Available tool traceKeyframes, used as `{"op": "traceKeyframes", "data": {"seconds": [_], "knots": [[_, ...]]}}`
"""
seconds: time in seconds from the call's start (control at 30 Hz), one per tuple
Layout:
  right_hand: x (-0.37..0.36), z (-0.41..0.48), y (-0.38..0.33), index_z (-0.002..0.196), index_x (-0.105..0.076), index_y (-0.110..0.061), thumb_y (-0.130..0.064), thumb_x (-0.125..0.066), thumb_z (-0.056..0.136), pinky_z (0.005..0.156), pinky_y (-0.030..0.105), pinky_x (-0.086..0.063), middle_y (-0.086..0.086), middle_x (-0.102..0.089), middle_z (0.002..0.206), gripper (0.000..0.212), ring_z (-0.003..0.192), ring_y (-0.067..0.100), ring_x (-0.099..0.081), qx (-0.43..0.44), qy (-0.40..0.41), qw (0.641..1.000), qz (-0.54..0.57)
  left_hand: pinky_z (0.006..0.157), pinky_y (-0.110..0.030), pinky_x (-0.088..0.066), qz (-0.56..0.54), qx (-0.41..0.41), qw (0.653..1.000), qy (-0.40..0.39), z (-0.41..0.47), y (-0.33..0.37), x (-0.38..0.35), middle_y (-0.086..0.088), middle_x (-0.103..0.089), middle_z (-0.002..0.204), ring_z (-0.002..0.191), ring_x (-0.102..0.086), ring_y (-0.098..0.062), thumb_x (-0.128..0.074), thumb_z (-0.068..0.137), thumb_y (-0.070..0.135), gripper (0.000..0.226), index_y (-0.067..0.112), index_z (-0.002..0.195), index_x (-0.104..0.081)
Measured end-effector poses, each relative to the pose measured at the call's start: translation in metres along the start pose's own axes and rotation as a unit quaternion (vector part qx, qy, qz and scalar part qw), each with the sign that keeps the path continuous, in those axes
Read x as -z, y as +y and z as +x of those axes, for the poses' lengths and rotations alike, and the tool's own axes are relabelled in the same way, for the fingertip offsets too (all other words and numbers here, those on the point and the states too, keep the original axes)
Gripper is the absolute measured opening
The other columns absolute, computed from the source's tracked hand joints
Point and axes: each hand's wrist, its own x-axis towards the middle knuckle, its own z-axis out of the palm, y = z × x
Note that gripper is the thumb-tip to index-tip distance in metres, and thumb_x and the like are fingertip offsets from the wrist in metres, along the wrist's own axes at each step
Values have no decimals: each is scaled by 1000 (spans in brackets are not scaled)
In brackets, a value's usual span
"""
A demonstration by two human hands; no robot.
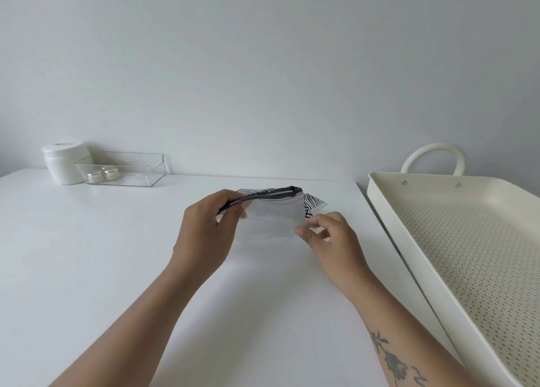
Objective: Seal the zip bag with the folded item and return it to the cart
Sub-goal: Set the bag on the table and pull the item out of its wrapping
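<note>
A frosted zip bag (271,215) with a dark zip strip along its top hangs just above the white table (117,255), held between both hands. My left hand (210,226) pinches the left end of the zip strip. My right hand (327,237) pinches the bag's lower right corner. A black-and-white striped folded item (314,204) shows behind the bag, sticking out at its right side and upper left. The cream cart tray (438,226) with a perforated floor stands to the right of the table.
At the back left of the table stand a white jar (65,160) and a clear plastic box (125,167) holding two small round tins. The cart has a looped handle (432,155) at its far end. A plain wall rises behind.
</note>
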Motion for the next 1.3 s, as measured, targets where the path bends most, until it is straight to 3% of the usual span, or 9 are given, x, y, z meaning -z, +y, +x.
{"op": "traceKeyframes", "data": {"seconds": [0.13, 0.3, 0.53, 0.67, 0.8, 0.9, 1.0, 1.13, 1.3], "knots": [[-2, -2, -1, 80, -62, -43, -34, -70, 86, 77, 17, -39, -18, -50, 102, 13, 99, 11, -53, 24, -3, 999, -21, 48, -15, -41, -63, 46, 997, 19, 1, 5, 3, 10, -68, 68, 59, -59, -15, -59, 92, 33, 19, 36, 75, -65], [-2, 0, 1, 86, -65, -31, -28, -73, 83, 91, 28, -41, -31, -44, 117, 10, 123, 3, -39, 66, 8, 997, -27, 47, -11, -41, -73, 48, 996, 15, 1, 9, 6, 6, -68, 66, 58, -58, -15, -60, 91, 33, 20, 34, 72, -66], [-3, -4, -3, 112, -43, -63, -26, -68, 87, 92, 28, -46, -39, -42, 123, 51, 116, -9, -43, 82, -7, 996, 30, 48, -10, -40, -40, 33, 998, 22, 32, 32, 12, 10, -69, 65, 55, -59, -7, -60, 90, 34, 23, 27, 68, -65], [-4, -4, -4, 133, -28, -64, -27, -66, 87, 95, 27, -44, -38, -37, 130, 70, 119, -8, -44, 83, 9, 996, 38, 46, -10, -39, -25, 42, 998, -30, 71, 60, 18, 10, -71, 66, 50, -61, -4, -62, 88, 36, 21, 24, 71, -68], [-4, -5, -8, 143, -14, -58, -25, -68, 86, 100, 25, -34, -30, -37, 133, 85, 129, 4, -40, 100, 79, 992, 4, 58, -22, -49, -58, 97, 989, -91, 107, 86, 27, 7, -74, 70, 57, -67, -6, -64, 88, 34, 17, 18, 85, -71], [-1, -4, -11, 144, -24, -49, -32, -71, 84, 102, 25, -31, -24, -37, 136, 78, 132, 6, -36, 105, 130, 986, 7, 52, -21, -49, -139, 162, 975, -58, 126, 101, 38, 10, -74, 69, 58, -68, -5, -65, 88, 35, 16, 21, 85, -70], [3, -4, -18, 133, -38, -53, -45, -71, 80, 99, 26, -39, -38, -39, 130, 63, 124, 4, -48, 50, 120, 985, 117, 47, -21, -50, -217, 222, 950, -41, 133, 103, 45, 8, -73, 70, 55, -68, -8, -64, 90, 32, 15, 18, 87, -70], [8, -1, -18, 120, -54, -49, -46, -74, 77, 83, 32, -57, 1, -71, 115, 48, 102, 16, -70, -88, 9, 923, 375, 45, -22, -51, -262, 301, 916, -28, 122, 78, 47, 5, -72, 70, 51, -67, -10, -62, 92, 29, 13, 17, 88, -67], [7, 2, -13, 106, -66, -44, -30, -73, 83, 75, 32, -55, 2, -74, 100, 27, 90, 16, -70, -104, 21, 933, 345, 45, -24, -53, -249, 341, 906, 11, 102, 35, 50, -1, -66, 75, 56, -62, -16, -60, 94, 27, 16, 14, 86, -64]]}}
